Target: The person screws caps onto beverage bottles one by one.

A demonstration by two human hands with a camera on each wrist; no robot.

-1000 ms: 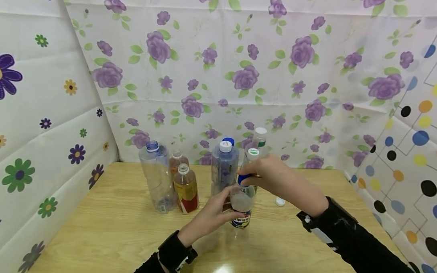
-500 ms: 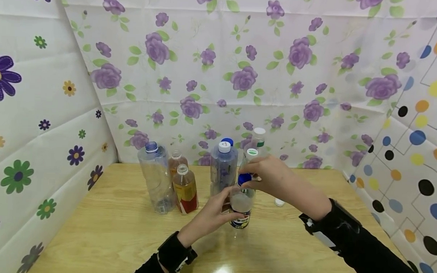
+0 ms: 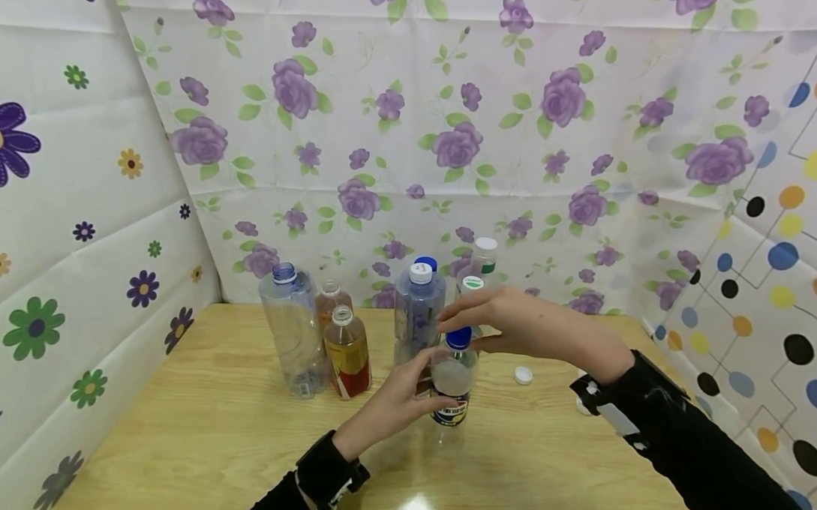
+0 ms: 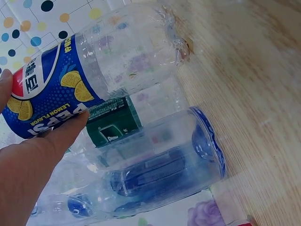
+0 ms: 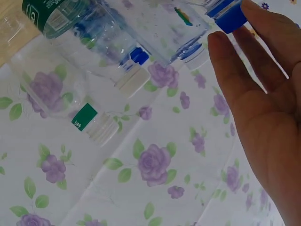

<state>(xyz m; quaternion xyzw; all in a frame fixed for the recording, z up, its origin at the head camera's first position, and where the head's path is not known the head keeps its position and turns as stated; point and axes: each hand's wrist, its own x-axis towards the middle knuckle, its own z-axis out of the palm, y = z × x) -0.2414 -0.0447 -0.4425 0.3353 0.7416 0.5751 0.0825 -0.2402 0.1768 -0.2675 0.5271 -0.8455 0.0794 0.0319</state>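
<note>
My left hand (image 3: 400, 397) grips a clear Pepsi bottle (image 3: 452, 380) around its blue label. The left wrist view has the label (image 4: 51, 89) with its lemon slices facing up, and the left thumb and a finger (image 4: 66, 134) lie along either side of it. A blue cap (image 3: 458, 337) sits on the bottle's neck. Over it is my right hand (image 3: 530, 327), its fingers spread loosely around the cap. In the right wrist view the fingertips (image 5: 217, 40) are right by the cap (image 5: 228, 16), with a gap on one side.
Capless bottles stand to the left: a tall clear one (image 3: 291, 333) and two brownish ones, the nearer (image 3: 348, 358) with a yellow-red label. Behind the Pepsi bottle are capped bottles, including a bluish one (image 3: 416, 308). A loose white cap (image 3: 522, 375) lies on the wooden table (image 3: 240, 444).
My right hand's fingers have loosened from the blue cap and spread apart, and the wrist has shifted slightly right and up. The left hand and bottle stay in place.
</note>
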